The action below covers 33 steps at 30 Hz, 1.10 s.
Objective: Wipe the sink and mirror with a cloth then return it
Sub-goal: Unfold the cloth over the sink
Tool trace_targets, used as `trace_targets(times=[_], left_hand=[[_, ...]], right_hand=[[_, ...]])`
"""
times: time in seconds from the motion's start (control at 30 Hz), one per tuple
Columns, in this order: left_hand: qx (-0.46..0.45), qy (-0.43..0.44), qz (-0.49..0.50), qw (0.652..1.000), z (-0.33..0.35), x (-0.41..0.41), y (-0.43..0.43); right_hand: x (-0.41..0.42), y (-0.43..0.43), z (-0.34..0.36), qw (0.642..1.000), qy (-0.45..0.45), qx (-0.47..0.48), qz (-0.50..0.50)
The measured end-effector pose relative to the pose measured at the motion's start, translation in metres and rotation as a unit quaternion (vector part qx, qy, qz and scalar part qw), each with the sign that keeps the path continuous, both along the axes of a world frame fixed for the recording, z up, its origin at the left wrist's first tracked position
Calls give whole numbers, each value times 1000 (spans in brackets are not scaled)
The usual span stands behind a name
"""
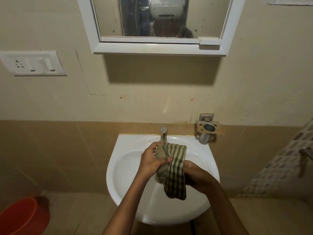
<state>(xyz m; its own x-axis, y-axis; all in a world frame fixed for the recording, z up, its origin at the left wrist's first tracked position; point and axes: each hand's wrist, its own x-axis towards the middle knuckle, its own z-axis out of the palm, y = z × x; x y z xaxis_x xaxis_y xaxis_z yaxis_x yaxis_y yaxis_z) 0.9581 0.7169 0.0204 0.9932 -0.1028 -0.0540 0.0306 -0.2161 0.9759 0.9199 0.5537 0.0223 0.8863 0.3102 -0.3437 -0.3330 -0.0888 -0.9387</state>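
Hands, 2 of them, grip 1 striped cloth over 1 white sink: left hand pinching its top, right hand clasping its middle. 1 tap at 12 o'clock, 1 mirror above; basin open at 9 o'clock.

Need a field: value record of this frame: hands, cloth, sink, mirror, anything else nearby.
left hand: grips the upper part of the striped cloth, thumb pinching it
right hand: grips the cloth's middle from the right
cloth: bunched between both hands, lower end hanging free over the basin
sink: white, wall-mounted, basin bare
tap: at back rim, no water visible
mirror: white-framed, above the sink, dark specks on glass
holder: metal, on wall right of tap
bucket: red, lower left
switchboard: on left wall
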Motion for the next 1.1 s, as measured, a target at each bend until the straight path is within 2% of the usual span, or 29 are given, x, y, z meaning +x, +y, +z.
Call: trace_targets(times=[0.17, 0.3, 0.43, 0.57, 0.7, 0.73, 0.8, 0.83, 0.9, 0.97, 1.1], left_hand=[[-28, -19, 10, 999, -5, -2, 9], [-54, -40, 17, 998, -9, -4, 14], [-19, -54, -5, 998, -14, -1, 17], [7, -59, -8, 998, -13, -2, 19], [121, -25, -159, 980, 1, -2, 29], [108, -15, -198, 974, 8, -2, 30], [21, -5, -243, 970, 22, -4, 23], [5, -21, -232, 972, 27, -5, 16], [34, -87, -151, 984, 28, -2, 0], [24, -117, -80, 990, 27, 2, -12], [11, -113, -137, 984, 21, 9, -29]], right_hand=[[7, -1, -1, 982, -142, -112, -49], [7, 3, 7, 925, -286, -223, -114], [8, 4, 9, 873, -378, -283, -122], [10, 8, 12, 871, -381, -281, -131], [16, 4, 18, 824, -431, -332, -154], [16, 4, 21, 819, -433, -343, -156], [16, 6, 27, 811, -435, -361, -154], [14, 7, 30, 806, -437, -368, -152], [12, 6, 36, 797, -443, -381, -153], [10, 0, 39, 791, -442, -395, -150], [2, -30, 41, 803, -408, -416, -121]])
